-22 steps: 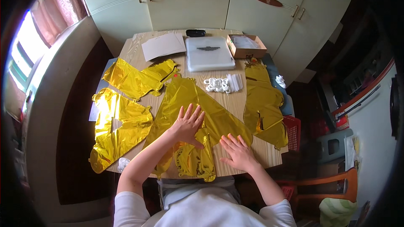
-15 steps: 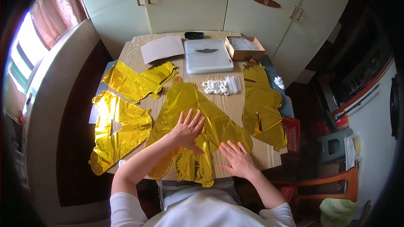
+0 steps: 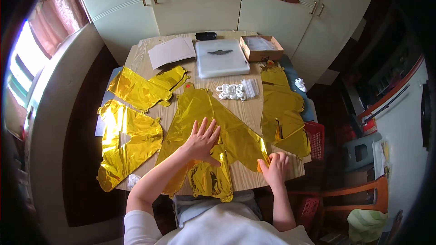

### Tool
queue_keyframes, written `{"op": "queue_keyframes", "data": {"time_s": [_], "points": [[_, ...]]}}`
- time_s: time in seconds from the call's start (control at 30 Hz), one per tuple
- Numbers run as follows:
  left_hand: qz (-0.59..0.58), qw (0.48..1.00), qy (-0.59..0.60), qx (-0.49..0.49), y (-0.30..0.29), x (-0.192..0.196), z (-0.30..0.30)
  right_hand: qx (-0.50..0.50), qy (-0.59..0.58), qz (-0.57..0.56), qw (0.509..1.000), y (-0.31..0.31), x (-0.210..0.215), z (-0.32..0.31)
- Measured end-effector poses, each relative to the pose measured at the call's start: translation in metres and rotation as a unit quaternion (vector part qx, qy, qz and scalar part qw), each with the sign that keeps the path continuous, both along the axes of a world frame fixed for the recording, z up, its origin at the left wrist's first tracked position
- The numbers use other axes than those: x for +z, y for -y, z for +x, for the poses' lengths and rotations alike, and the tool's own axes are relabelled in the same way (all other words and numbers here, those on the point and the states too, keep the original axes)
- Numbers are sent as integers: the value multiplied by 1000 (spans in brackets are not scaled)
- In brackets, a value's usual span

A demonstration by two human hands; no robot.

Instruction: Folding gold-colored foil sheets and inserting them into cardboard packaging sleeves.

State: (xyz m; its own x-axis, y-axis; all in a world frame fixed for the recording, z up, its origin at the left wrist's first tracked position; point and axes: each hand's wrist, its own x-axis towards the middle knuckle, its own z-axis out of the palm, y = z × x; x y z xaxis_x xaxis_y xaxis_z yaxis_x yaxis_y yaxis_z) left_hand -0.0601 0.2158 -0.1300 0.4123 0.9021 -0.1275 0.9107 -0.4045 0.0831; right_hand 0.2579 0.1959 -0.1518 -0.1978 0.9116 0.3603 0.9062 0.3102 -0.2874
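Note:
A large flat gold foil balloon (image 3: 195, 109) lies in front of me, wide at the near side and narrowing toward the far side. My left hand (image 3: 202, 138) rests flat on its middle with fingers spread. At the balloon's right near corner, my right hand (image 3: 275, 168) is closed on the foil edge, and the foil there is lifted and folded toward the left. Part of the balloon is hidden under my left forearm. Its near part is crumpled and reaches the table's front edge.
More flat gold balloons lie at upper left (image 3: 136, 88), lower left (image 3: 134, 129) and right (image 3: 284, 102). Farther back are white cords (image 3: 230, 91), thin clear strips (image 3: 250, 88), a stack of clear bags (image 3: 222, 66), grey card sheets (image 3: 170, 52), a cardboard box (image 3: 261, 54) and a black case (image 3: 205, 36).
My right hand has moved right, from lying spread beside the balloon's corner to gripping it, and the foil edge there has come up. My left hand stays on the foil.

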Motion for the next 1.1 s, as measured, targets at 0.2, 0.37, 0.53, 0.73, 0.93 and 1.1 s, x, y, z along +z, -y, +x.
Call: {"op": "queue_keyframes", "data": {"time_s": [0.2, 0.37, 0.53, 0.73, 0.93, 1.1], "points": [[3, 1000, 2, -5, -1, 1, -1, 22, -170, -143, 975, 8, 19, -12], [23, 1000, 7, -4, -1, -6, -3, 74, -297, -73, 949, 26, 56, -42], [35, 999, 27, -7, 0, -6, -6, 175, -222, -13, 959, 44, 85, -76], [23, 998, -41, -36, -4, 4, -14, 319, -175, -32, 931, 54, 75, -117], [34, 910, 399, 103, 1, 16, -29, 330, -151, -56, 930, 57, 55, -133], [52, 912, 378, 151, 1, 4, -21, 349, -151, -82, 921, 60, 42, -146]]}}
